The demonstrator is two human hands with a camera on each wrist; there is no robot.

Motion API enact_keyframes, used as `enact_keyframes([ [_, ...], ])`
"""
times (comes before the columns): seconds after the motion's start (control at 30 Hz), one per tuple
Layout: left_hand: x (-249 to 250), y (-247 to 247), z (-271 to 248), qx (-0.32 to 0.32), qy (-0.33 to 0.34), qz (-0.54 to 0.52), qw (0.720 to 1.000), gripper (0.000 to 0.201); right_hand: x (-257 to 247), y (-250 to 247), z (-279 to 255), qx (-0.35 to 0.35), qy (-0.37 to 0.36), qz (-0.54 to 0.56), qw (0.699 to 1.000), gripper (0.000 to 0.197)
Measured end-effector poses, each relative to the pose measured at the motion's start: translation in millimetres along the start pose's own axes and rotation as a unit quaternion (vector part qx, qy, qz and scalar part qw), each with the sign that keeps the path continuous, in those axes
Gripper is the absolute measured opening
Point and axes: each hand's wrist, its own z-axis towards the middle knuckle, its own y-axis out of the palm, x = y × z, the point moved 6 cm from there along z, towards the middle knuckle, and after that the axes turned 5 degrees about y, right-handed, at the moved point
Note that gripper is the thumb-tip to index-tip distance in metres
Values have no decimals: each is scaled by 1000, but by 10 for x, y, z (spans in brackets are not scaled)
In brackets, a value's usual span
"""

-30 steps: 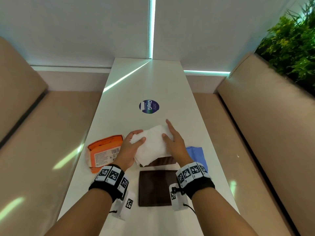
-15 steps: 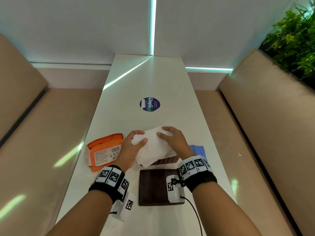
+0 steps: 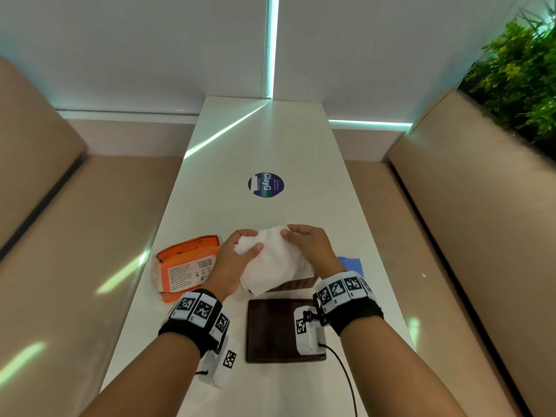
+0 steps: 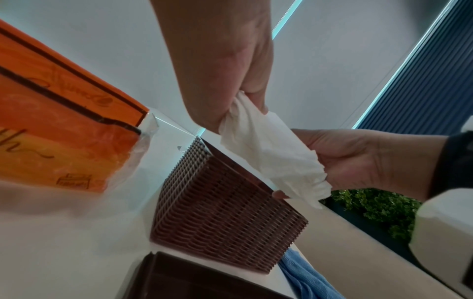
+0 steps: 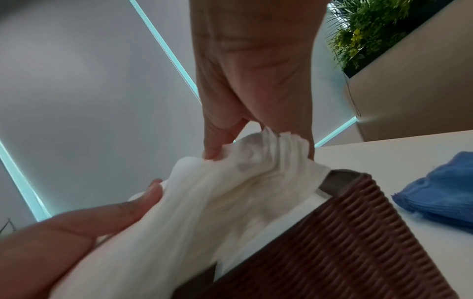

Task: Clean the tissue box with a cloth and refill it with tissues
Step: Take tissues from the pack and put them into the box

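A white stack of tissues (image 3: pixel 272 260) bends over the open top of the brown woven tissue box (image 4: pixel 225 220), whose near wall (image 3: pixel 296 285) alone shows in the head view. My left hand (image 3: pixel 240 254) grips the stack's left end, thumb on top; in the left wrist view the left hand (image 4: pixel 240 95) pinches the tissues (image 4: pixel 271 155). My right hand (image 3: pixel 304 242) curls over the far right end, and in the right wrist view its fingers (image 5: pixel 220 141) pinch the crumpled tissues (image 5: pixel 230 194) above the box (image 5: pixel 345 238). The box's dark lid (image 3: pixel 270 329) lies flat nearer me.
An orange tissue pack (image 3: pixel 186 266) lies on the white table (image 3: pixel 270 139) left of the box. A blue cloth (image 3: pixel 352 264) sits right of it. A round dark sticker (image 3: pixel 266 185) is farther up. Beige bench seats flank the table; a green plant (image 3: pixel 517 73) stands far right.
My right hand has gone from lying flat along the stack's right side to curling over its far end and pinching it. The left hand keeps its grip; the stack looks more bunched.
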Motion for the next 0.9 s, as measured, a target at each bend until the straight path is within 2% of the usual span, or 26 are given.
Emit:
enact_keyframes([
  [0.07, -1, 22, 1, 3, -17, -9, 1000, 17, -34, -7, -14, 25, -22, -12, 999, 34],
  [0.17, -40, 13, -19, 27, -77, -53, 995, 18, -48, -20, -26, 48, -34, 17, 998, 32],
  [0.27, -85, 1, -33, 42, -115, -101, 987, 33, 9, -45, -10, 56, 4, 85, 995, 32],
  [0.37, -150, -30, -41, 65, -122, -90, 986, 40, 99, -37, 18, 62, 45, 122, 990, 29],
  [0.53, -246, -45, -49, 83, -127, -123, 981, 43, 159, -10, 44, 65, 56, 56, 995, 9],
  [0.63, -220, -27, -51, 84, -121, -120, 982, 37, 217, 74, 25, 16, 92, 20, 995, 28],
  [0.7, -189, -10, -43, 82, -117, -105, 984, 32, 259, 90, 13, 3, 108, 6, 994, 32],
  [0.83, -143, -8, -19, 53, -155, -125, 979, 23, 242, -11, 41, 38, 77, 0, 996, 17],
  [0.9, -96, -14, 17, 24, -134, -120, 983, 32, 220, -65, 85, 59, 51, 6, 997, 13],
])
